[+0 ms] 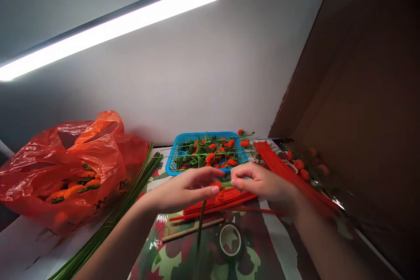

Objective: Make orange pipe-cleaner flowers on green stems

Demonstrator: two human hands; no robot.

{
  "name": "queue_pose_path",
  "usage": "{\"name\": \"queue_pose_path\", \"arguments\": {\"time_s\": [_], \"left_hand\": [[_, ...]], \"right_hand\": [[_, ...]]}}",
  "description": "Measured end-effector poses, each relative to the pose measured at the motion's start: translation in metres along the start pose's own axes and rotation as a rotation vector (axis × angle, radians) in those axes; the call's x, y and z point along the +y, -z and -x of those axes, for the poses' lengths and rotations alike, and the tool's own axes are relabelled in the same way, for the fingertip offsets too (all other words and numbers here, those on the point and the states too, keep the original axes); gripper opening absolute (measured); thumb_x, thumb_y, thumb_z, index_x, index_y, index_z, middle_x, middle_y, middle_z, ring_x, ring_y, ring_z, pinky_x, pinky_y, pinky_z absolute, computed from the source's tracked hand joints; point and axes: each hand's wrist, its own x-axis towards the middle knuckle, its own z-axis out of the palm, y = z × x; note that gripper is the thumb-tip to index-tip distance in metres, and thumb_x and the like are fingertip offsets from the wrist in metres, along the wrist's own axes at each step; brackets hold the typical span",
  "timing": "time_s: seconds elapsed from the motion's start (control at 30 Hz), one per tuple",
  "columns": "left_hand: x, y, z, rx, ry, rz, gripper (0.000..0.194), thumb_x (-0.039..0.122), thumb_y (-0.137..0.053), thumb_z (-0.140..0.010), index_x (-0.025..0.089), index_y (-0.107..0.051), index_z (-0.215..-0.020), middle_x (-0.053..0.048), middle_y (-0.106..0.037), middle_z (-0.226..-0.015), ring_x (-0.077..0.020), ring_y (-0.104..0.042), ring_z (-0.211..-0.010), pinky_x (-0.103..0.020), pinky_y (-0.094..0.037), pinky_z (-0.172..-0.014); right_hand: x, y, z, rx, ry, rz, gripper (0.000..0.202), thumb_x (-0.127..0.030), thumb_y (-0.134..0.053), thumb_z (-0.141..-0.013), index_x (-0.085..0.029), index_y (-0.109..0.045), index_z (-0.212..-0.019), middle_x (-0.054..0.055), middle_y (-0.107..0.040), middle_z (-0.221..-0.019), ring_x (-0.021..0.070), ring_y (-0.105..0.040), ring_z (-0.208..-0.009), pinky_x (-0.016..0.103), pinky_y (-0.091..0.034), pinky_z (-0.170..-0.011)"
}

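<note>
Right hand (pixel 262 180) pinches a green strip (pixel 226 183) between thumb and forefinger. Left hand (pixel 188 186) is at its other end, fingers curved by an orange piece (pixel 217 185); can't tell if it grips. Strip sits above the red bundle (pixel 220 201), this side of the blue basket (pixel 169 164). Wooden stick (pixel 193 230), tape roll (pixel 240 242) nearer on the desk (pixel 177 267).

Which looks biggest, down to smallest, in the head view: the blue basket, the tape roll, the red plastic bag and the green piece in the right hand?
1. Red plastic bag
2. Blue basket
3. Tape roll
4. Green piece in the right hand
</note>
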Motion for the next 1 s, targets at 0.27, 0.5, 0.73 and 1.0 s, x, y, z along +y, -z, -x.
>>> {"name": "queue_pose_path", "arguments": {"time_s": [0.27,0.5,0.73,1.0], "left_hand": [[-0.012,-0.019,-0.013,-0.197,0.137,0.181,0.035,0.047,-0.05,-0.088,0.016,-0.06,-0.075,-0.002,-0.065,-0.067,-0.0115,-0.059,-0.053,-0.021,-0.044,-0.052],[-0.018,-0.019,-0.016,-0.309,0.176,0.268,0.039,0.05,-0.055,-0.084,0.015,-0.067,-0.072,-0.003,-0.062,-0.057,-0.0102,-0.054,-0.043,-0.019,-0.038,-0.039],[-0.024,-0.02,-0.018,-0.3,0.2,0.269,0.04,0.053,-0.052,-0.085,0.015,-0.065,-0.078,-0.005,-0.067,-0.062,-0.012,-0.059,-0.044,-0.019,-0.039,-0.038],[-0.028,-0.019,-0.02,-0.323,0.213,0.272,0.04,0.052,-0.051,-0.087,0.015,-0.064,-0.076,-0.003,-0.066,-0.053,-0.0118,-0.059,-0.04,-0.018,-0.037,-0.037]], "right_hand": [[-0.002,-0.008,-0.007,0.057,0.036,0.035,0.036,-0.033,-0.045,-0.091,-0.018,-0.039,-0.059,-0.004,-0.033,-0.06,0.0103,-0.032,-0.06,0.024,-0.026,-0.055],[0.009,-0.004,-0.01,0.099,0.075,0.036,0.04,-0.038,-0.045,-0.091,-0.017,-0.038,-0.057,-0.004,-0.035,-0.061,0.0104,-0.035,-0.061,0.024,-0.028,-0.058],[0.02,0.008,-0.011,0.086,0.092,-0.013,0.045,-0.046,-0.045,-0.09,-0.018,-0.038,-0.056,-0.004,-0.036,-0.059,0.0102,-0.034,-0.059,0.025,-0.028,-0.057],[0.022,0.02,-0.01,0.141,0.076,-0.011,0.044,-0.044,-0.047,-0.088,-0.019,-0.034,-0.054,-0.004,-0.033,-0.058,0.0101,-0.03,-0.057,0.025,-0.026,-0.056]]}}
